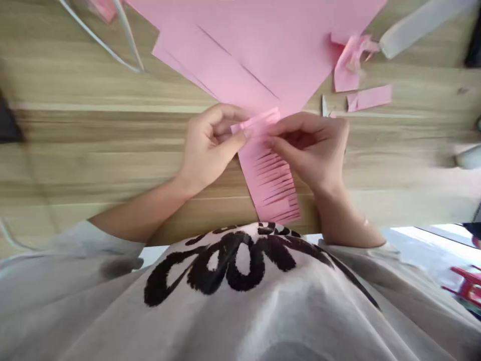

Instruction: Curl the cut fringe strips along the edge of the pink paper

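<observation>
Left hand [212, 150] pinches folded far end of fringed pink strip [263, 181] | right hand [311, 150] pinches its slit side | strip between hands, above wooden table [112, 150] | risk: uneven tugging could tear narrow tabs [281, 176] or skew fold

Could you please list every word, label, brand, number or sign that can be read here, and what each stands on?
None can be read.
Shirt: bold black looped print; I cannot tell whether it is lettering.
Fringed pink strip and large pink sheet: no writing that I can make out.
</observation>
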`<state>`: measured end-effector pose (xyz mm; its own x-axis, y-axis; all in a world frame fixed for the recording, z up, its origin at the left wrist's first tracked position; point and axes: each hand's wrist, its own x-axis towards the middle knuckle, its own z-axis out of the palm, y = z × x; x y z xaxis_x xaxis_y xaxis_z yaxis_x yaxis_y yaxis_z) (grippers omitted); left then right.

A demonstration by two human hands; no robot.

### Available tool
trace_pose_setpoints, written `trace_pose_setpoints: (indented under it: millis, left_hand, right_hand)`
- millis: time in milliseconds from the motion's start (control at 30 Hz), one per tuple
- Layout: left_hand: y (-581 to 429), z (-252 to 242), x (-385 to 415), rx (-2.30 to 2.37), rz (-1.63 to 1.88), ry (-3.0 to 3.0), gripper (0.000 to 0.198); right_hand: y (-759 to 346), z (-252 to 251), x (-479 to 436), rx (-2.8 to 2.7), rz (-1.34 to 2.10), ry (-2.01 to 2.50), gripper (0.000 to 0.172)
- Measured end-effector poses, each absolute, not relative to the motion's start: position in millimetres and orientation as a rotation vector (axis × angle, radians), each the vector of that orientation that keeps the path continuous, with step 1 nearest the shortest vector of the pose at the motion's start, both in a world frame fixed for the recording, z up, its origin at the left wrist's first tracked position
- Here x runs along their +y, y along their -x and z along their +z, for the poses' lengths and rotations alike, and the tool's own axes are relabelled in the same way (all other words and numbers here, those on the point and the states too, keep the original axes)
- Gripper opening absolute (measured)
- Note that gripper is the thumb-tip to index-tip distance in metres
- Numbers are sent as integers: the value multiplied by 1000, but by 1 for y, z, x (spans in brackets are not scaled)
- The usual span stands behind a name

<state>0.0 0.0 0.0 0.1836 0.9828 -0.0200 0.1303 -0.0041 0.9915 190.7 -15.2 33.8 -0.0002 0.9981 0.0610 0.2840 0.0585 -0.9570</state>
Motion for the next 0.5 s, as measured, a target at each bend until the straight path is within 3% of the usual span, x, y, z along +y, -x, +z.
trace_pose_setpoints:
  millis: [200,500]
  left_hand:
    - [0,0,-3,1156,1015,-1449,37]
    - [0,-1,-4,1210,1020,-1528,40]
  right_hand:
    - [-190,34,-15,-1452,1107,1331,8]
    - [-191,35,-17,-1350,1225,1309,12]
